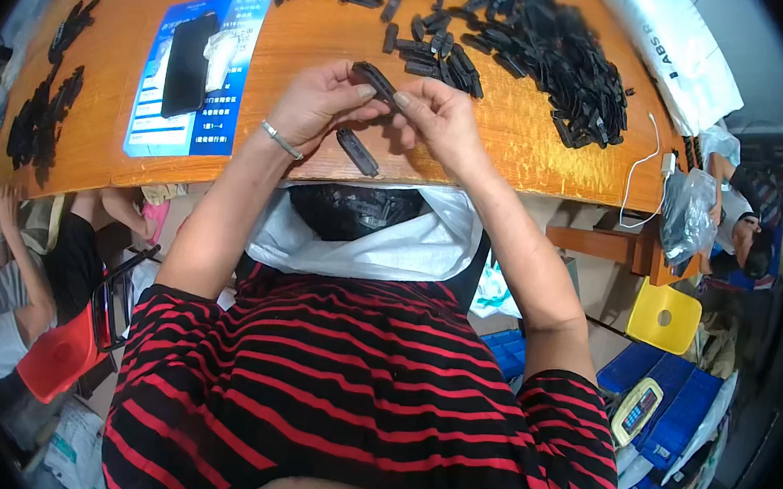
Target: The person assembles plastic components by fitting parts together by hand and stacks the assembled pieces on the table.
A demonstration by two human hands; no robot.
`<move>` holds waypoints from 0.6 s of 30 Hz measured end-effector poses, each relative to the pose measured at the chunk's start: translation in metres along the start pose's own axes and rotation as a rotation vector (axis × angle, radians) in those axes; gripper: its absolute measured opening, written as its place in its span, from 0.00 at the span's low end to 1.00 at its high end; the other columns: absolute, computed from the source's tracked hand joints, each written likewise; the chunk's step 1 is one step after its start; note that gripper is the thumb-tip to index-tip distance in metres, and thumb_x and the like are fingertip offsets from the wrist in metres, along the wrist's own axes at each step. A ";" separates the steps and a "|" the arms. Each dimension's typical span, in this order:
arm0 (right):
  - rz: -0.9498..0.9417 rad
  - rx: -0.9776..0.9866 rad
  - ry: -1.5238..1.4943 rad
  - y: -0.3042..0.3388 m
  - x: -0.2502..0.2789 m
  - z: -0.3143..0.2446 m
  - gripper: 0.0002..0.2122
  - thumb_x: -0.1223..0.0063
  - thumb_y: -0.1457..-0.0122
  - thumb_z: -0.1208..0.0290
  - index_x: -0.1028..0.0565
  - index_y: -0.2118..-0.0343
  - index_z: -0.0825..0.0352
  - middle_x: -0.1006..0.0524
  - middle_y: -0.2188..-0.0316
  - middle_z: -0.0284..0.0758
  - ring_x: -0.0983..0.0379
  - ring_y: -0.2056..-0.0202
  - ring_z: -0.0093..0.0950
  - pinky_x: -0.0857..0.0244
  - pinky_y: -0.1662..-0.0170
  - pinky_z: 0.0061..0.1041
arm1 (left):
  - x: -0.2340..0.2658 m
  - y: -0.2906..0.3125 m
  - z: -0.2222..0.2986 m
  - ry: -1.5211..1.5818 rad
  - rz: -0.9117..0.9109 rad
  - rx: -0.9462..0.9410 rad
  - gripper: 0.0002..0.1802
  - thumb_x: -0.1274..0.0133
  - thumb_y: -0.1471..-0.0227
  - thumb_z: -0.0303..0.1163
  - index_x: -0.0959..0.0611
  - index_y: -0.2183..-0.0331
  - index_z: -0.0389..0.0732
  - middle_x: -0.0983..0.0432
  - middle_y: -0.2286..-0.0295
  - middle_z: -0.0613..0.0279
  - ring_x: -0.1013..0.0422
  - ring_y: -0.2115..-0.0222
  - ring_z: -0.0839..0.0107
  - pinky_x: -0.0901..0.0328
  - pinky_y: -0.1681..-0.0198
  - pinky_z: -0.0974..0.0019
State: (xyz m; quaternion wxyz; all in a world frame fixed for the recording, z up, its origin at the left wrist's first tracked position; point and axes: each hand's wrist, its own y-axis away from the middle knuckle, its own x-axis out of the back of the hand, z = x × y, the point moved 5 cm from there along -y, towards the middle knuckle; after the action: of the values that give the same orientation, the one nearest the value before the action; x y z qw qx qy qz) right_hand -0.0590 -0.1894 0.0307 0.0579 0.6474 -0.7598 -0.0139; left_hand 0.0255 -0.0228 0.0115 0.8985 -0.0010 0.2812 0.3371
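Fingers of my left hand (315, 101) and right hand (443, 115) are pinching one black clip (377, 82) above the counter's (334, 33) near edge; I am risking dropping it into the bag (364, 238) if my pinch is loosening.

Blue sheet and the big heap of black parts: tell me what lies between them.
In the head view, between the blue sheet and the heap of black parts lies bare orange tabletop; nearer the edge, both hands hold one black part.
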 end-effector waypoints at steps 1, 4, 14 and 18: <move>-0.040 -0.131 -0.034 -0.001 0.004 0.006 0.06 0.43 0.33 0.75 0.21 0.59 0.73 0.20 0.75 0.34 0.23 0.78 0.20 0.30 0.75 0.20 | -0.002 0.002 0.004 0.001 0.001 0.003 0.13 0.43 0.38 0.25 0.21 0.53 0.33 0.20 0.58 0.58 0.20 0.59 0.71 0.23 0.54 0.73; -0.070 -0.119 0.092 -0.008 0.015 0.008 0.06 0.42 0.34 0.73 0.20 0.62 0.72 0.21 0.78 0.30 0.27 0.80 0.17 0.33 0.77 0.17 | -0.001 0.006 0.013 -0.115 0.069 -0.028 0.14 0.42 0.39 0.24 0.22 0.52 0.32 0.20 0.63 0.59 0.20 0.64 0.74 0.25 0.60 0.75; -0.104 -0.215 0.297 -0.021 0.016 0.023 0.08 0.37 0.36 0.71 0.22 0.68 0.71 0.21 0.78 0.31 0.26 0.80 0.18 0.33 0.77 0.18 | 0.009 -0.004 -0.003 -0.717 0.247 -0.116 0.07 0.38 0.43 0.27 0.19 0.68 0.34 0.23 0.78 0.67 0.29 0.80 0.81 0.34 0.76 0.74; -0.100 -0.177 0.347 -0.025 0.011 0.025 0.11 0.35 0.38 0.70 0.23 0.72 0.72 0.21 0.81 0.34 0.24 0.81 0.21 0.32 0.78 0.24 | 0.018 -0.005 -0.009 -0.839 0.300 -0.121 0.08 0.37 0.44 0.27 0.19 0.70 0.34 0.24 0.79 0.68 0.30 0.80 0.82 0.36 0.76 0.74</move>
State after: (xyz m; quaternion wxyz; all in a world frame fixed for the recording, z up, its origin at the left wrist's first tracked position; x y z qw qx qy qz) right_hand -0.0384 -0.2053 0.0040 0.2438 0.6695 -0.7011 0.0282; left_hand 0.0351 -0.0174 -0.0066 0.8743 0.1239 -0.1304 0.4508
